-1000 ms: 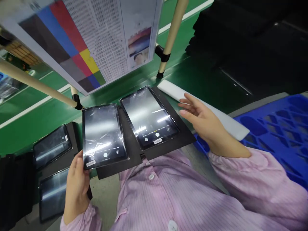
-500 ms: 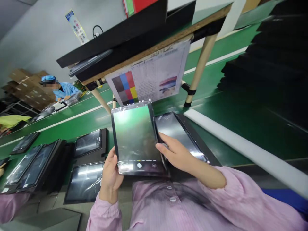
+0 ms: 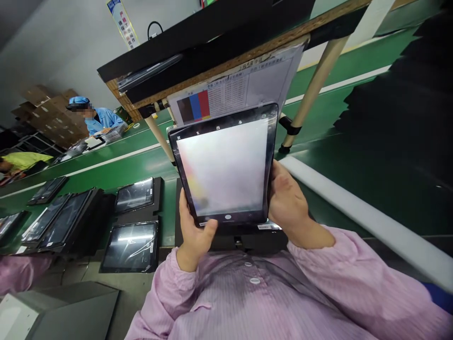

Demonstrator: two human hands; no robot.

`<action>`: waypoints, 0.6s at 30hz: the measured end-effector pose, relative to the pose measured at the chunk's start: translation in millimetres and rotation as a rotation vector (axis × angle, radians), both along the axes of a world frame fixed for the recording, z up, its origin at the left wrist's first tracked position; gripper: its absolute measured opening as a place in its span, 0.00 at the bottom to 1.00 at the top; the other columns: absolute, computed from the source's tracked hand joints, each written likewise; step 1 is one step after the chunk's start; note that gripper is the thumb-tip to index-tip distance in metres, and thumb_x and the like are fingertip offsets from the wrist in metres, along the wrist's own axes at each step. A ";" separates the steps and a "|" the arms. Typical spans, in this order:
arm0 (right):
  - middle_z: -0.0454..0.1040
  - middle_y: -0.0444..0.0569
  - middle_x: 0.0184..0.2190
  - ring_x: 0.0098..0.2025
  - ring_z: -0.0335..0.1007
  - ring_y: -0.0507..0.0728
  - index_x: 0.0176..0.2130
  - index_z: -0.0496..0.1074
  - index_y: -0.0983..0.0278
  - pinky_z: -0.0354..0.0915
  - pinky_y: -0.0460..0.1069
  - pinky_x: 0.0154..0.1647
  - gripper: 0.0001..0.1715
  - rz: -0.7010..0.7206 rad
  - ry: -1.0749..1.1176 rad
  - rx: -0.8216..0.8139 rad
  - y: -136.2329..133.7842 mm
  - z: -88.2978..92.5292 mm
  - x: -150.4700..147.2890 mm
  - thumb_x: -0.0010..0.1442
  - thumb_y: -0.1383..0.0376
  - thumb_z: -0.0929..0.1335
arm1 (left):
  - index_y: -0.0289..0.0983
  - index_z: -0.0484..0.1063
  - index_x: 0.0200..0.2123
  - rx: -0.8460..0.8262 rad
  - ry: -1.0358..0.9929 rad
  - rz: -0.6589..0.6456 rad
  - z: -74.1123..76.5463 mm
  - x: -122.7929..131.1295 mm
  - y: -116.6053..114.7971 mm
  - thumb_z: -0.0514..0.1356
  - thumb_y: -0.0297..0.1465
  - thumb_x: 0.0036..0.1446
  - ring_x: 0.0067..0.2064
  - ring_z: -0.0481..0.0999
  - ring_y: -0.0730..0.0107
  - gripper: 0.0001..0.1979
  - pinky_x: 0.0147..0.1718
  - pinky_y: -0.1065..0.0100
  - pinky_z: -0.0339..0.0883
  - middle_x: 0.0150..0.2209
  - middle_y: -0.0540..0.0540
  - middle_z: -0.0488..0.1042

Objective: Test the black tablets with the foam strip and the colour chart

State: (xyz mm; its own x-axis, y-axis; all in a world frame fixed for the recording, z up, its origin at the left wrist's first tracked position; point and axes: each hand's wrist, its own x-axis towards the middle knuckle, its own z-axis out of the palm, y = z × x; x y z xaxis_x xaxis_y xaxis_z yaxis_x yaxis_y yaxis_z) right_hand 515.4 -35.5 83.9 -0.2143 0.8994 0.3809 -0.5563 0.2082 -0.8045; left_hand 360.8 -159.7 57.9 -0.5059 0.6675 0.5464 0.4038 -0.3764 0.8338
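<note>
A black-framed tablet [image 3: 224, 170] is held up in front of my chest, its screen showing a bright, blurred whitish picture with a yellow and pink patch at the left. My left hand [image 3: 196, 231] grips its lower left corner, thumb on the front edge. Along the right edge, my right hand [image 3: 288, 200] is wrapped round the side. Behind and below the tablet, a dark device with a white label [image 3: 264, 227] shows only in part. The printed sheet [image 3: 230, 94] with colour blocks hangs just behind the tablet's top.
Several tablets [image 3: 130, 245] lie at the left on the green table [image 3: 102, 182]. A long white bar [image 3: 354, 208] runs along the right, beside a dark stack [image 3: 406, 108]. A shelf post [image 3: 314, 89] stands behind. A person in blue [image 3: 106, 118] sits far left.
The tablet has been raised and tilted, and its screen went from greenish to whitish. My right hand has moved up its right edge; my left hand holds the lower left corner with its thumb in front.
</note>
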 end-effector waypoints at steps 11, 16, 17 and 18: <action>0.76 0.50 0.46 0.56 0.71 0.61 0.45 0.71 0.61 0.71 0.57 0.57 0.32 0.108 -0.003 -0.169 9.7 -2.0 -1.5 0.57 0.38 0.70 | 0.36 0.34 0.72 -0.175 0.534 0.330 -2.2 11.4 8.3 0.72 0.47 0.47 0.71 0.50 0.37 0.62 0.65 0.40 0.54 0.68 0.24 0.48; 0.77 0.50 0.43 0.54 0.72 0.61 0.43 0.72 0.61 0.72 0.57 0.56 0.33 0.116 -0.021 -0.157 9.2 -0.6 -3.2 0.55 0.38 0.70 | 0.35 0.34 0.71 -0.194 0.510 0.335 -4.9 9.8 9.6 0.71 0.52 0.45 0.72 0.48 0.37 0.64 0.66 0.39 0.52 0.68 0.24 0.49; 0.77 0.50 0.43 0.54 0.72 0.61 0.42 0.72 0.62 0.72 0.57 0.56 0.33 0.117 -0.026 -0.152 9.0 0.3 -3.6 0.55 0.37 0.70 | 0.35 0.35 0.71 -0.195 0.503 0.334 -4.6 9.8 9.6 0.71 0.53 0.44 0.72 0.48 0.37 0.65 0.66 0.39 0.52 0.68 0.24 0.49; 0.77 0.50 0.43 0.54 0.72 0.61 0.41 0.72 0.62 0.72 0.58 0.56 0.33 0.119 -0.030 -0.146 8.9 1.2 -3.9 0.55 0.37 0.70 | 0.35 0.35 0.71 -0.191 0.499 0.335 -4.1 10.2 9.7 0.71 0.54 0.44 0.72 0.48 0.37 0.65 0.66 0.39 0.52 0.67 0.24 0.49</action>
State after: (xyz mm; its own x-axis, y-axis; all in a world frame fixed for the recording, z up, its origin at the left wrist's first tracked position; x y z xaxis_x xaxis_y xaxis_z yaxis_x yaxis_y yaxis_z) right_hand 511.5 -26.6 85.2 -0.3317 0.9124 0.2397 -0.5453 0.0219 -0.8379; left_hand 371.0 -150.1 53.8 -0.4195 0.6258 0.6576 0.8318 -0.0250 0.5545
